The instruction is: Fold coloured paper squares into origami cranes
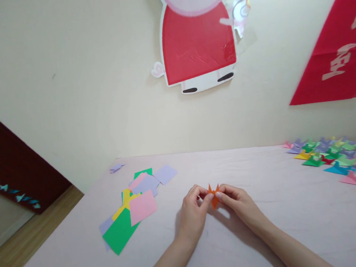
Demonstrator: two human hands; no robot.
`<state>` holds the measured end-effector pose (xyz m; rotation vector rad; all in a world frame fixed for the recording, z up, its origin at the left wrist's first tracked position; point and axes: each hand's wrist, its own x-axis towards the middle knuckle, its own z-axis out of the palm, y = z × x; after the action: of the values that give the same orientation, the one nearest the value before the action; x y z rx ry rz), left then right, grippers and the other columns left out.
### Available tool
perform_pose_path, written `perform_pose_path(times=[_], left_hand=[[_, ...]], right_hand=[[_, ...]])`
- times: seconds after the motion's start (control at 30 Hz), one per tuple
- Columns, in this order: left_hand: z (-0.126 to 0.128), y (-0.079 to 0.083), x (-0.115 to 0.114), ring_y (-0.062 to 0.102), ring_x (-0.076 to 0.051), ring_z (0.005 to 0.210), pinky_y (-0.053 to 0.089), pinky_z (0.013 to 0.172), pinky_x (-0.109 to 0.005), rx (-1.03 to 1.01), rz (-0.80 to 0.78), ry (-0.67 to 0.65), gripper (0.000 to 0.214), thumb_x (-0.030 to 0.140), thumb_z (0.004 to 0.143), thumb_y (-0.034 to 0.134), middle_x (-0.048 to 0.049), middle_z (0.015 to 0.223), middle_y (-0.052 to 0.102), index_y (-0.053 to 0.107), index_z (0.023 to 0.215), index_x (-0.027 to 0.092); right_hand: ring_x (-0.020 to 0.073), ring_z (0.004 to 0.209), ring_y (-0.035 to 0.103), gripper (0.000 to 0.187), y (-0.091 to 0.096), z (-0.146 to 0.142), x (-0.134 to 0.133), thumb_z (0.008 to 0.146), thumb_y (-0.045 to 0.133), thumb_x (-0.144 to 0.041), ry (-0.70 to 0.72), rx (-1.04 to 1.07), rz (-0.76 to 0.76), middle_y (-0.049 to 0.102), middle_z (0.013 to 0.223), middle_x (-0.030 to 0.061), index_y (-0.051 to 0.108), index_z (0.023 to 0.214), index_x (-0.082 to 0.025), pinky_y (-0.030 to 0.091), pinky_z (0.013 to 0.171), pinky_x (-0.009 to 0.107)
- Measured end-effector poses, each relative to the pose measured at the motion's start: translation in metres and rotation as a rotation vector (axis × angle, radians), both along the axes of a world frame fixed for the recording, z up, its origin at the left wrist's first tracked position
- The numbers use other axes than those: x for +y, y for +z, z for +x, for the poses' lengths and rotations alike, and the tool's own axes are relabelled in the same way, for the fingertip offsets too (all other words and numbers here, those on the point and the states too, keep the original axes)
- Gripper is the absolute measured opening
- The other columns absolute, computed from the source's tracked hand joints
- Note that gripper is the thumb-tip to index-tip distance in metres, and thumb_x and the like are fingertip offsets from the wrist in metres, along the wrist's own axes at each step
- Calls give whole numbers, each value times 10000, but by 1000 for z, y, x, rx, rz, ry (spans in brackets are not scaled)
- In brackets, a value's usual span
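A small orange origami paper (214, 201), folded to a point at the bottom with two thin spikes on top, is held upright just above the table. My left hand (195, 209) pinches its left side between thumb and fingers. On the other side, my right hand (239, 203) grips the right edge the same way. Fingertips cover part of the folds, so the details between them are hidden.
Loose coloured paper sheets (120, 233) lie scattered on the left of the pale table (164, 256). Rows of folded paper cranes (339, 168) stand at the right. Behind the table rises a wall with a cartoon pig cutout (199, 43) and a red banner (325, 64).
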<state>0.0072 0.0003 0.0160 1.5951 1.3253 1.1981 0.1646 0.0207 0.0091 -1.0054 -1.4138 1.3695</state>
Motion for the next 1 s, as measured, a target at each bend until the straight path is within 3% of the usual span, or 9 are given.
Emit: perform_pose_path(times=[0.1, 0.23, 0.43, 0.73, 1.0], left_hand=[[0, 1, 0, 546, -166, 758, 390, 702, -275, 34, 23, -16, 174, 303, 874, 585, 6, 780, 584, 592, 739, 194], [2, 3, -3, 547, -168, 769, 388, 717, -278, 54, 40, -29, 201, 324, 886, 579, 3, 784, 581, 589, 734, 194], [4, -2, -3, 497, -147, 675, 363, 637, -263, 32, -44, -83, 242, 384, 891, 578, 22, 737, 555, 581, 742, 194], [4, -6, -4, 493, -152, 689, 342, 645, -267, 176, 22, -68, 295, 375, 926, 532, 27, 715, 529, 517, 687, 201], [6, -6, -6, 509, -168, 750, 349, 706, -280, 271, 66, -92, 214, 263, 902, 578, 20, 744, 566, 528, 703, 203]], right_hand=[[176, 713, 607, 315, 1, -1, 0, 745, 721, -496, 21, 57, 7, 667, 742, 6, 666, 797, -190, 466, 726, 299], [164, 655, 573, 354, -1, 0, 1, 736, 725, -521, -38, 39, 40, 638, 653, 0, 630, 676, -186, 448, 670, 286], [158, 629, 545, 395, 3, -2, -2, 715, 731, -556, -93, 45, 38, 606, 633, -7, 613, 662, -183, 432, 637, 284], [160, 728, 528, 287, -2, -3, -1, 770, 718, -454, -20, 117, -16, 610, 721, -6, 632, 729, -183, 416, 717, 280], [163, 691, 496, 330, -1, -2, -3, 780, 701, -485, -145, 150, 14, 583, 670, -4, 591, 675, -193, 401, 709, 292]])
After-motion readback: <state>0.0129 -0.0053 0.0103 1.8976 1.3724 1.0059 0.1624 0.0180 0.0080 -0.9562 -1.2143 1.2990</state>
